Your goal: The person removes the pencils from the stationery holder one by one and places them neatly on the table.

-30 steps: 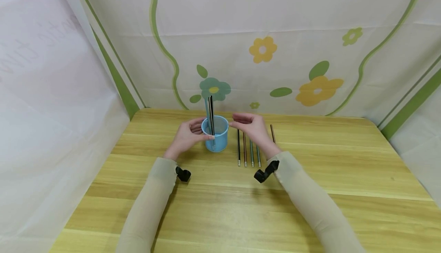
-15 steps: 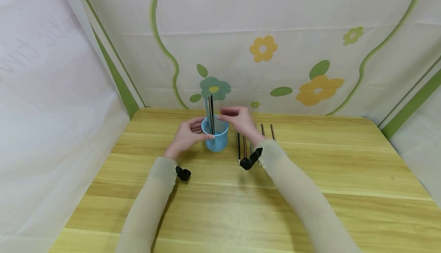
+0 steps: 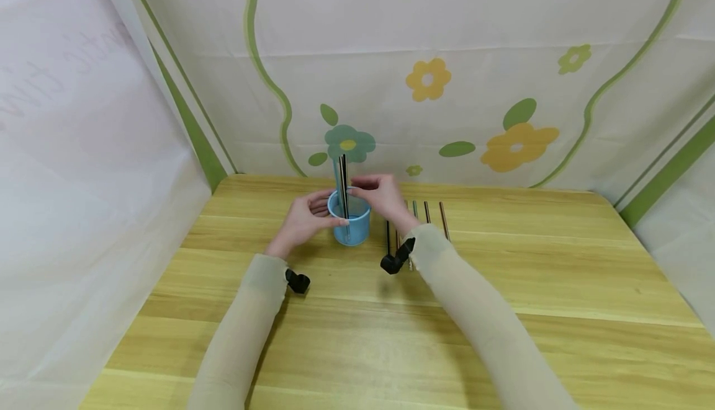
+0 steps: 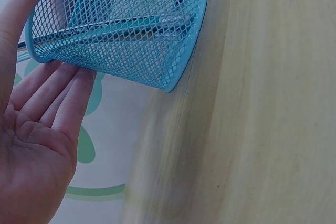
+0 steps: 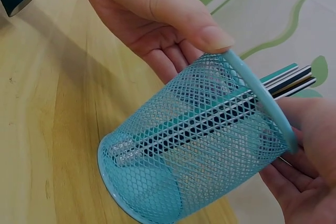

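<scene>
A light blue mesh pencil cup (image 3: 352, 231) stands upright at the back of the table. Several pencils (image 3: 343, 177), teal, black and metallic, lean in it with their eraser ends down. My left hand (image 3: 301, 221) grips the cup from the left, thumb across the front of the rim and fingers behind. On the other side, my right hand (image 3: 385, 199) holds the cup at its rim; the right wrist view shows the thumb (image 5: 215, 38) at the rim and fingers along the mesh. The left wrist view has left fingers (image 4: 58, 93) against the cup's wall.
To the right of the cup, a row of several pencils, among them a copper one (image 3: 444, 221) and a black one (image 3: 388, 236), lies on the wooden table (image 3: 346, 335), partly under my right forearm. A flower-printed cloth (image 3: 391, 106) hangs behind the table.
My right hand has moved left from above the row of pencils to the cup's rim and taken hold there. My left hand and the cup have stayed in place.
</scene>
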